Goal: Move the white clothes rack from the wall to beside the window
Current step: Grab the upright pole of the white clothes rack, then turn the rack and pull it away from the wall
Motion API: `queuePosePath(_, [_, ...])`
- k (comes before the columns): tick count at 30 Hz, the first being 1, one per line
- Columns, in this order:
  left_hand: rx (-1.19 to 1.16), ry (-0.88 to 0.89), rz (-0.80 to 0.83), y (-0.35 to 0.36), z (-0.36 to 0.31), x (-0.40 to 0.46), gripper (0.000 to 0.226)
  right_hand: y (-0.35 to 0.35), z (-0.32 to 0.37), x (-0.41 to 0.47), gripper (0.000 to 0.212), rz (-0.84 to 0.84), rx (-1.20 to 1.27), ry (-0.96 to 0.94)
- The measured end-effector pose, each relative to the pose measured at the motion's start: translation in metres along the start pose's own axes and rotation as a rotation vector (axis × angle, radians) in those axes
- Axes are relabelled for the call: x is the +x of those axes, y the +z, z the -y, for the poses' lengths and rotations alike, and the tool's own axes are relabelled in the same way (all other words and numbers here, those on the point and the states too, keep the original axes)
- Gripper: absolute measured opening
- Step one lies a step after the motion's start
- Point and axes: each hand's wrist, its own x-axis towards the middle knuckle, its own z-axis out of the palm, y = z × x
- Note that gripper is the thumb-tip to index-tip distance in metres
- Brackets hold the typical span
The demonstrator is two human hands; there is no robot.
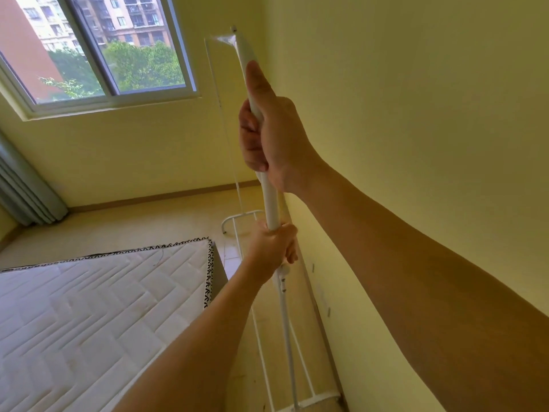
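Note:
The white clothes rack [271,200] stands close along the yellow wall on the right, its near upright pole rising through the middle of the view. My right hand [273,132] is wrapped around the upper part of that pole, thumb pointing up along it. My left hand [274,245] grips the same pole lower down, just above a white joint. The rack's bottom rails and curved far foot [234,223] rest on the floor. The window [98,52] sits in the far wall at the upper left.
A bare quilted mattress [98,304] with a patterned edge fills the lower left, leaving a narrow strip of tiled floor [231,263] between it and the rack. Grey curtains [26,188] hang at the left edge. Open floor lies below the window.

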Motion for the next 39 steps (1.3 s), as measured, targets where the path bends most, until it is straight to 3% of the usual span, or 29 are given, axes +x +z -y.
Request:
queuePosePath(3, [-0.093,-0.046,0.038,0.003,0.003,0.017,0.029,-0.009,-0.003,0.016,0.051,0.009,0.011,-0.019])
queuePosePath(7, [-0.065,-0.055,-0.155,0.006,0.006,0.035,0.015,-0.014,-0.010,0.037,0.051,0.035,-0.012,-0.031])
queuePosePath(13, [-0.091,-0.046,-0.289,-0.001,0.009,0.068,0.020,-0.013,-0.026,0.075,0.051,0.055,-0.029,-0.054])
queuePosePath(17, [-0.132,-0.022,-0.291,-0.009,0.014,0.092,0.044,-0.012,-0.034,0.100,0.051,0.041,-0.041,-0.032])
queuePosePath(21, [-0.152,-0.024,-0.306,-0.016,0.015,0.115,0.039,-0.012,-0.041,0.121,0.052,0.049,-0.032,-0.031])
queuePosePath(27, [-0.144,-0.023,-0.296,-0.026,0.022,0.145,0.055,-0.017,-0.051,0.153,0.053,0.058,-0.021,-0.020])
queuePosePath(39, [-0.120,-0.023,-0.330,-0.029,0.030,0.226,0.056,-0.045,-0.072,0.232,0.053,0.095,-0.003,0.008])
